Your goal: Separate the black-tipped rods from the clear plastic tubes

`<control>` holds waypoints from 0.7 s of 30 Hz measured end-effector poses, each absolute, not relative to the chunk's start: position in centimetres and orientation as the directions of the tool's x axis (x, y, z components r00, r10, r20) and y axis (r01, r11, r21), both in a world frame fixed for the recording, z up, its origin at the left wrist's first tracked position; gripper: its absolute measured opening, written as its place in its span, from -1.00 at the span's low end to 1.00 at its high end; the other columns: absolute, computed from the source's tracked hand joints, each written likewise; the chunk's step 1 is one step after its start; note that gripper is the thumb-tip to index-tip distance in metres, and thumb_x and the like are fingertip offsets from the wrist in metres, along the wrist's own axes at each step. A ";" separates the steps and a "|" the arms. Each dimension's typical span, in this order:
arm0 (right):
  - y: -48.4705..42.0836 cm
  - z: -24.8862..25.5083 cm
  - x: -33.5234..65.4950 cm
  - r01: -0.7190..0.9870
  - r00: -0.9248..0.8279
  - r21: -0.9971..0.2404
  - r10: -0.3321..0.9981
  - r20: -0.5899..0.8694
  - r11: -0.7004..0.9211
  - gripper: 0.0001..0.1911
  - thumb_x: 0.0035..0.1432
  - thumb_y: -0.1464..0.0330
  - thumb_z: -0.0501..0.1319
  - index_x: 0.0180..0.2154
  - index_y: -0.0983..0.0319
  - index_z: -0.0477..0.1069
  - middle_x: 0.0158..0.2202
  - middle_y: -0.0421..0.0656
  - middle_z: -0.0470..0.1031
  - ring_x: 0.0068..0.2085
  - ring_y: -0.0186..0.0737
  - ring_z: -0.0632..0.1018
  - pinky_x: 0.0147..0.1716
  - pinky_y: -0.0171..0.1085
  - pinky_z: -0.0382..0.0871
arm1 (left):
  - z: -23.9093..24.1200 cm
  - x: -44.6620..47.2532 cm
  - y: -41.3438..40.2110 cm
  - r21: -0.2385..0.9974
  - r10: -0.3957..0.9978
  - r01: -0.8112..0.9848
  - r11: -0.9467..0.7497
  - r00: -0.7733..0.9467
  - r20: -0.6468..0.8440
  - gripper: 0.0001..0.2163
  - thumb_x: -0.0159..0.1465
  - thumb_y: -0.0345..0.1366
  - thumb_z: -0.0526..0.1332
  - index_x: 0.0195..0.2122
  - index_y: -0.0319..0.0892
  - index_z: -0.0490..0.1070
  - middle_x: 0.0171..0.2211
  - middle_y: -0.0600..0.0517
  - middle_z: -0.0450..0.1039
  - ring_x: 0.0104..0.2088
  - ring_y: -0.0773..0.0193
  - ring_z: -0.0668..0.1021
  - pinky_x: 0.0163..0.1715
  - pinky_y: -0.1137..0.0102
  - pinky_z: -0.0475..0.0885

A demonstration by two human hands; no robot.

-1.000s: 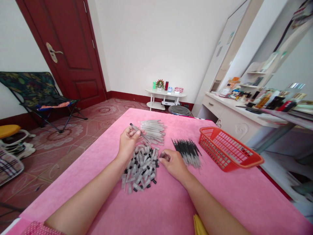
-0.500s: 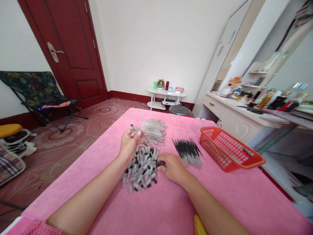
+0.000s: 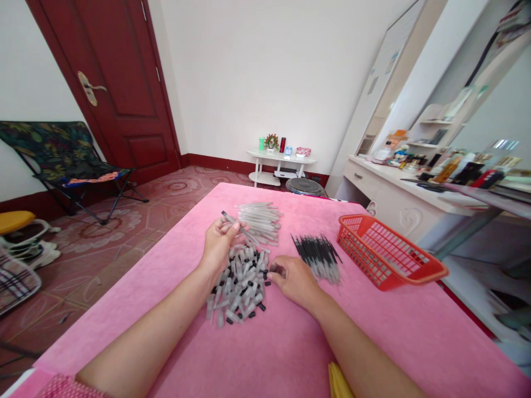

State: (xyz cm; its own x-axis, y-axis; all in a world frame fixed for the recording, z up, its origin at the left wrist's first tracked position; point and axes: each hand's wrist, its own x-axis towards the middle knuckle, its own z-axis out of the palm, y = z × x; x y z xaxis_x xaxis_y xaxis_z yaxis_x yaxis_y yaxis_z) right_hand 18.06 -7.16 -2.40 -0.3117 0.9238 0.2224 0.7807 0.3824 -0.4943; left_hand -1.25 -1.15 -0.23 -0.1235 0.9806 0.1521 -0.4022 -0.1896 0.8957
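Note:
My left hand (image 3: 219, 243) is closed round a clear pen barrel (image 3: 239, 227) that slants up to the left, held just above a heap of small clear caps with black ends (image 3: 240, 284). At the heap's right edge my right hand (image 3: 291, 278) rests on the pink tabletop (image 3: 290, 342), its fingertips pinched together on a small dark piece that I cannot name. Behind the left hand lies a stack of clear barrels (image 3: 261, 221). A bundle of black refills (image 3: 319, 255) lies just past the right hand.
An orange plastic basket (image 3: 385, 257) sits at the table's right side. A white dresser with bottles (image 3: 415, 182) stands to the right, a small white stand (image 3: 282, 163) by the far wall, a folding chair (image 3: 62, 160) and a red door (image 3: 120, 88) on the left.
My right hand dipped into the edge of the cap heap and has drawn back slightly with its fingertips pinched. The left hand has kept the barrel almost still.

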 end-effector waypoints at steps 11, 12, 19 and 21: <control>-7.0 -2.4 17.3 0.730 -0.312 -0.520 0.893 0.323 0.443 -0.70 0.03 0.44 0.21 -0.14 0.11 0.41 -0.20 -0.20 0.40 -0.25 -0.30 0.44 -0.27 -0.35 0.22 | -0.3 -1.0 -1.4 0.904 0.983 -0.386 -0.183 -0.097 0.158 -0.70 0.01 -0.22 0.33 -0.29 -0.21 0.30 -0.32 -0.01 0.49 -0.27 0.18 0.57 -0.42 0.39 0.48; -7.1 -2.4 17.1 0.733 -0.321 -0.516 0.894 0.313 0.444 -0.70 0.02 0.44 0.22 -0.14 0.11 0.41 -0.18 -0.20 0.39 -0.25 -0.30 0.44 -0.27 -0.35 0.22 | -0.3 -1.0 -1.3 0.905 0.983 -0.385 -0.183 -0.097 0.158 -0.69 0.01 -0.21 0.33 -0.29 -0.21 0.30 -0.32 -0.01 0.49 -0.27 0.19 0.57 -0.42 0.39 0.48; -7.3 -2.2 16.9 0.760 -0.337 -0.485 0.900 0.276 0.433 -0.82 0.04 0.41 0.23 -0.24 0.15 0.40 -0.21 -0.20 0.38 -0.27 -0.31 0.43 -0.32 -0.37 0.21 | -0.4 -1.1 -1.3 0.909 0.982 -0.373 -0.185 -0.103 0.158 -0.68 0.00 -0.19 0.33 -0.29 -0.21 0.30 -0.32 -0.01 0.49 -0.26 0.18 0.57 -0.41 0.39 0.48; -7.3 -2.2 16.8 0.771 -0.327 -0.477 0.905 0.273 0.423 -0.83 0.04 0.39 0.24 -0.25 0.16 0.40 -0.22 -0.20 0.40 -0.27 -0.30 0.44 -0.31 -0.36 0.21 | -0.4 -1.1 -1.4 0.909 0.982 -0.374 -0.184 -0.098 0.159 -0.68 0.00 -0.18 0.33 -0.29 -0.21 0.30 -0.31 -0.01 0.49 -0.26 0.18 0.57 -0.41 0.38 0.48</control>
State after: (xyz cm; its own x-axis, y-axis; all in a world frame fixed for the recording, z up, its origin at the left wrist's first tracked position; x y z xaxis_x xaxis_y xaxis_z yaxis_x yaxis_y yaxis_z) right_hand 16.83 -7.32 -2.22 -0.3267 0.9047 0.2735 0.7706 0.4225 -0.4771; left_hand -1.14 -1.37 -0.44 -0.0978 0.9825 0.1587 -0.3737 -0.1841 0.9091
